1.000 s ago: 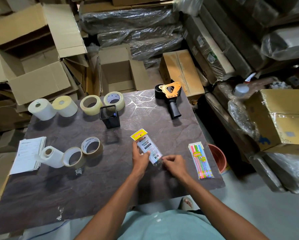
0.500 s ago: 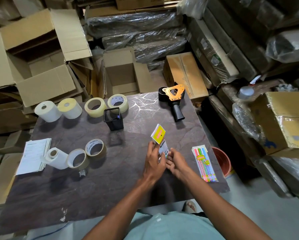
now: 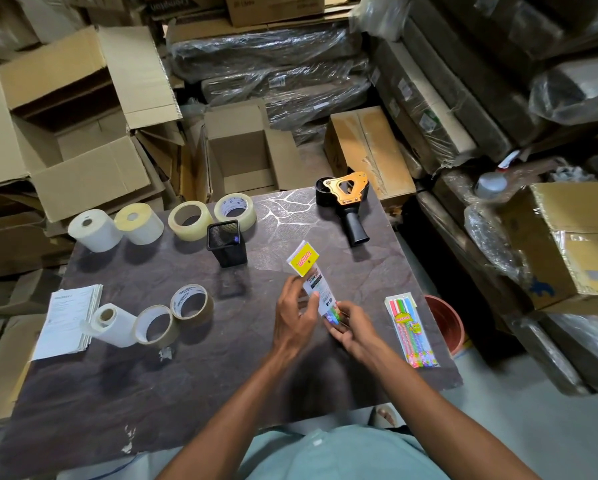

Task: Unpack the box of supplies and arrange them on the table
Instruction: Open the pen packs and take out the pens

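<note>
A small clear pen packet (image 3: 316,284) with a yellow header card is held raised above the dark table (image 3: 221,368), its header pointing away from me. My left hand (image 3: 295,315) pinches its left side with thumb and fingers. My right hand (image 3: 351,325) grips its lower end, where coloured pen tips show. A second packet of coloured pens (image 3: 411,330) lies flat on the table to the right of my hands. An open cardboard box (image 3: 245,157) stands behind the table's far edge.
Several tape and paper rolls sit on the table's left half, with a black mesh pen cup (image 3: 226,242), a stack of papers (image 3: 70,320) and an orange tape dispenser (image 3: 347,199). A red pot (image 3: 444,322) stands beside the table's right edge. Cartons surround the table.
The pen packet lay flat on the table under both hands; it has been lifted and tilted up, header card raised. The view shifted slightly.
</note>
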